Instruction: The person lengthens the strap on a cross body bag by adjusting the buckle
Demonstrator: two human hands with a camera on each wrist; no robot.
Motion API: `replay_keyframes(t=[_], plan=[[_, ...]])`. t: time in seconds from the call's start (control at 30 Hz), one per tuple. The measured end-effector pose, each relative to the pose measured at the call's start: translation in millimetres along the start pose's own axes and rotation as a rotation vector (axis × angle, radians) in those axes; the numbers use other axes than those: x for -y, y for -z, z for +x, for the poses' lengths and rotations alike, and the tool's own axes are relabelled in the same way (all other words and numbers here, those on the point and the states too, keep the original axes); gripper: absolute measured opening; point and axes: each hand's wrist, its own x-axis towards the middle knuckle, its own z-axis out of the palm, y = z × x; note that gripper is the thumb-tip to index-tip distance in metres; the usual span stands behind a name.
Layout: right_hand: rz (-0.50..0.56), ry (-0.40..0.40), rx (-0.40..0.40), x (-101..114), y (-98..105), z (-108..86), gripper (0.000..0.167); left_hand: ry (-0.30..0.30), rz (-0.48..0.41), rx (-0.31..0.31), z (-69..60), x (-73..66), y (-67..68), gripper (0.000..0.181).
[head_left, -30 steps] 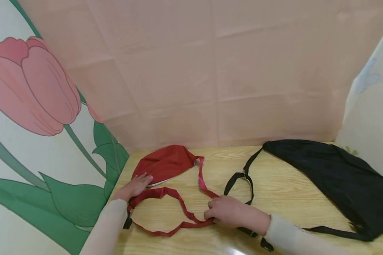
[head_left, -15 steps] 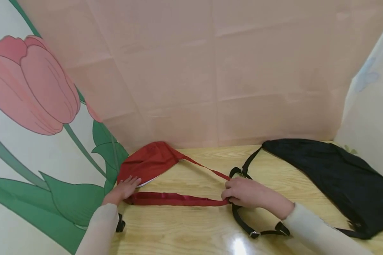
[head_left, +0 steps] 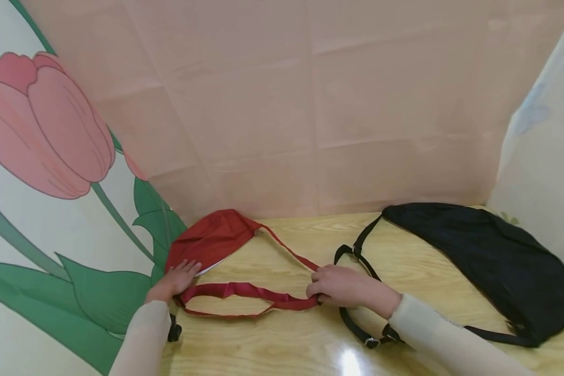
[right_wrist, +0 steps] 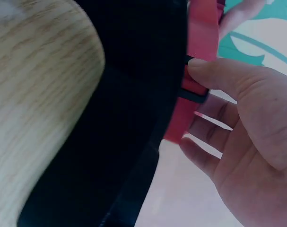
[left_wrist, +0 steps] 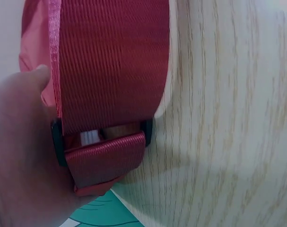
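A red sling bag (head_left: 216, 235) lies at the back left of the table. My left hand (head_left: 171, 282) rests on its near-left corner with the fingers fairly straight. From there the red strap (head_left: 237, 289) runs in a loop to my right hand (head_left: 343, 286), which pinches it at a black slider buckle (right_wrist: 194, 96), as the right wrist view shows. Another dark slider (left_wrist: 58, 142) holds the strap beside my left hand in the left wrist view. The red strap's other arm slopes back up to the bag's right tip.
A black sling bag (head_left: 479, 250) lies at the right. Its black strap (head_left: 352, 322) loops beneath or beside my right hand and forearm; a metal buckle (head_left: 372, 342) shows near the front. A pinkish sheet (head_left: 272, 104) stands behind the table; a tulip-printed panel (head_left: 51, 130) stands left.
My right hand moved right with the red strap, drawing it taut, then came back a little left and the loop slackened. The red bag and left hand shifted left.
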Motion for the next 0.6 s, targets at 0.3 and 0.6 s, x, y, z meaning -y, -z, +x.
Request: replay_keyframes(t=[0.3, 0.6], plan=[[0.083, -0.003, -0.105, -11.2, 0.9, -9.1, 0.026, 0.059, 0.007, -0.049, 0.6, -13.9, 6.6, 0.074], [0.045, -0.080, -0.186, -21.9, 5.3, -29.0, 0.035, -0.018, 0.016, -0.154, 5.9, -41.0, 2.0, 0.074]])
